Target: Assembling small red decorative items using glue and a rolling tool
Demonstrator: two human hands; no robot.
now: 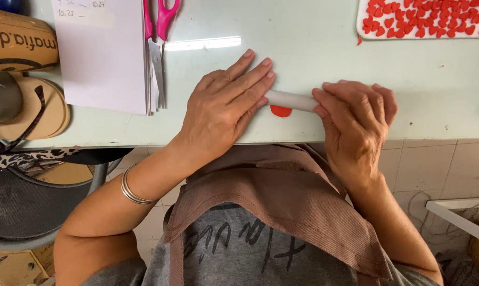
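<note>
Two hands, our left hand (223, 108) and right hand (356, 119), press flat on a stiff white roller (291, 100), flattening soft, easily marked red clay (281, 111); we grip its ends.

brown printed cardboard roll (18, 39) far left, white written sheet (99, 53)

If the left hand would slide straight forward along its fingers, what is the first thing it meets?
The left hand points up and rightward across the pale table. That path looks free to the picture's top edge; the pink-handled scissors lie off to its left.
</note>
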